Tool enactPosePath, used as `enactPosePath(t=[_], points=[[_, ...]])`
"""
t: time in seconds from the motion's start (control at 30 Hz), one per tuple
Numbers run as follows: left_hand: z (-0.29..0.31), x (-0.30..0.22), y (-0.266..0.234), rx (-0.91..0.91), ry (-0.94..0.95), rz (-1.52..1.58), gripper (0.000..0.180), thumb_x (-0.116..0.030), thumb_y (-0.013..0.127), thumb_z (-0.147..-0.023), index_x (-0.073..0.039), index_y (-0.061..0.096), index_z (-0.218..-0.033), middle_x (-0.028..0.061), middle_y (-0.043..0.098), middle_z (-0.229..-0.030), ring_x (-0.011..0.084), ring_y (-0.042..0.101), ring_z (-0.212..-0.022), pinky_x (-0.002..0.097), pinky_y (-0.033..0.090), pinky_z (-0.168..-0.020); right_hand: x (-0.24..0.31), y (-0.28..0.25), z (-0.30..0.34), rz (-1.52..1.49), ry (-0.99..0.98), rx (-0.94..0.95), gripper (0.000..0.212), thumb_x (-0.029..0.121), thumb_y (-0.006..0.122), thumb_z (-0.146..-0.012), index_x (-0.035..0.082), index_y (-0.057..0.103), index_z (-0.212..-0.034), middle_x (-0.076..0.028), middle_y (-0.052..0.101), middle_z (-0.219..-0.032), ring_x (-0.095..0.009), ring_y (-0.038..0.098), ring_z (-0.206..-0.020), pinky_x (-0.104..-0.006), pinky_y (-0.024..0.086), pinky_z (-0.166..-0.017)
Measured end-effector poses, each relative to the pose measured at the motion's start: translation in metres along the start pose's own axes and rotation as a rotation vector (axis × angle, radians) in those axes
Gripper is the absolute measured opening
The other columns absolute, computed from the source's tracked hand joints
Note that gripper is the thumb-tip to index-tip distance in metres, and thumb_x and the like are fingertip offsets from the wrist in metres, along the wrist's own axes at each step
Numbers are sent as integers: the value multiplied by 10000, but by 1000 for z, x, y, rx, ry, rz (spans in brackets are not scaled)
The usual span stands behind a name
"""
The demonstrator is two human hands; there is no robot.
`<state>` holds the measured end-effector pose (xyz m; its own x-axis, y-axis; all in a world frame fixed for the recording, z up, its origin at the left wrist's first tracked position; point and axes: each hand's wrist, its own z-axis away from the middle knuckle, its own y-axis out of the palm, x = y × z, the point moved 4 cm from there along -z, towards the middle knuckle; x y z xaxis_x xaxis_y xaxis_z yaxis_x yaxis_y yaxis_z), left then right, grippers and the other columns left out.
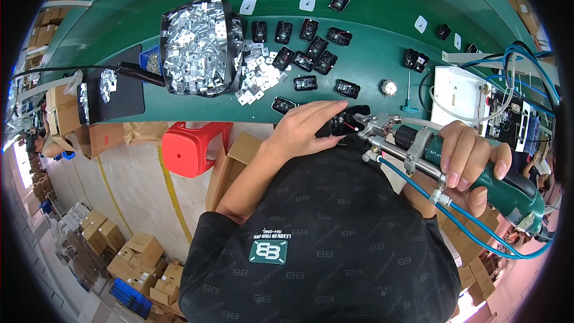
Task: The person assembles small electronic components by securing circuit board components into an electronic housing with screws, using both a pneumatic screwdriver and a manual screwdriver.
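Observation:
My left hand [305,127] is closed around a small black plastic housing [343,124] at the table's front edge; a thin red wire shows inside it. My right hand [469,158] grips a green power screwdriver [491,186] lying slantwise, its fingers wrapped over the body. A metal cylinder with blue air hoses [475,220] is clamped along the tool. The tool's metal nose [375,127] meets the right end of the housing; its very tip is hard to make out. Several more black housings [305,83] lie on the green table [209,106] beyond my left hand.
A black bin [234,54] heaped with small metal plates stands at the left, with loose plates [261,75] beside it. A blue tray [143,60] of small parts is farther left. A hex key [409,93] and a white box [457,93] lie right. A red stool [190,151] stands below.

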<state>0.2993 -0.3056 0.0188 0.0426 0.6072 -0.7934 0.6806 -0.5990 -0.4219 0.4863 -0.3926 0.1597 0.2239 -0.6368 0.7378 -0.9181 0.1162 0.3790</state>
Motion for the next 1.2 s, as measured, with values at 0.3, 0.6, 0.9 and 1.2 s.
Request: enactPosePath(t=[0.3, 0.6, 0.9, 1.2], points=[[-3, -4, -1, 0, 11, -13, 602, -94, 758, -595, -16, 555, -1156, 132, 618, -1073, 265, 624, -936, 337, 523, -811, -1, 1, 1, -11, 0, 11, 309, 225, 645, -803, 190, 442, -1034, 61, 529, -629, -82, 568, -559, -216, 431, -507], [-10, -9, -4, 75, 47, 18, 578, -46, 736, -598, 1, 548, -1142, 131, 600, -1125, 269, 608, -999, 339, 515, -857, 1, 1, 1, -2, 3, -8, 277, 218, 645, -806, 188, 444, -994, 59, 531, -626, -85, 573, -558, -211, 431, -499], [-6, -9, -5, 129, 82, 25, 572, -18, 715, -588, 10, 548, -1135, 145, 588, -1150, 279, 592, -1040, 341, 509, -880, -4, 8, -4, -21, 12, 65, 231, 167, 625, -809, 161, 424, -923, 57, 508, -609, -93, 570, -555, -221, 427, -491], [-2, 12, -4, 127, -67, -1, 562, -75, 728, -672, -30, 527, -1195, 133, 599, -1137, 277, 598, -1019, 347, 504, -864, 15, -4, -6, -47, -30, 57, 455, 159, 578, -818, 138, 395, -1235, 52, 510, -658, -84, 542, -573, -209, 427, -523]])
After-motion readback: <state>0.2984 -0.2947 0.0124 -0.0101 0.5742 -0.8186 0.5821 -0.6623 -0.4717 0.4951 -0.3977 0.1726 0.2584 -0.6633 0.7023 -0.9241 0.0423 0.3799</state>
